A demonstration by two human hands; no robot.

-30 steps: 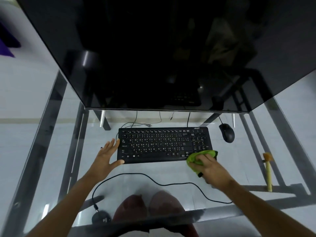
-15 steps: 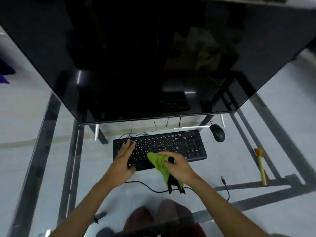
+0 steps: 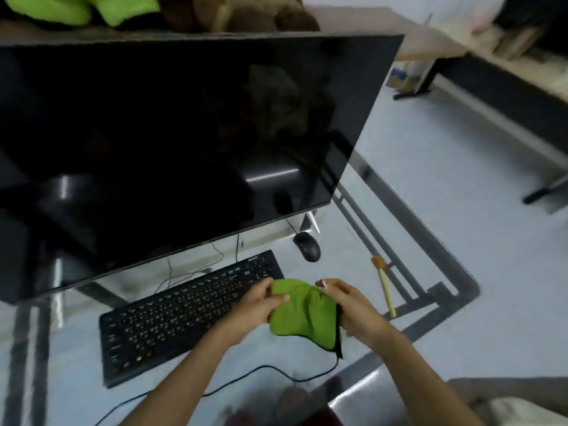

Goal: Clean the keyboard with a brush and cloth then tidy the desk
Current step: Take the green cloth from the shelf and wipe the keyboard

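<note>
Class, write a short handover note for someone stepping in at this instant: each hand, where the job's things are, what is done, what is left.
Left hand and right hand: both grip the green cloth, held up off the keyboard.
Brush: lies on the glass desk, right of the hands, untouched.
Mouse: beyond the keyboard's right end.
Done: cannot tell how clean the keys are.
Left: likely set cloth down, tidy desk.
</note>
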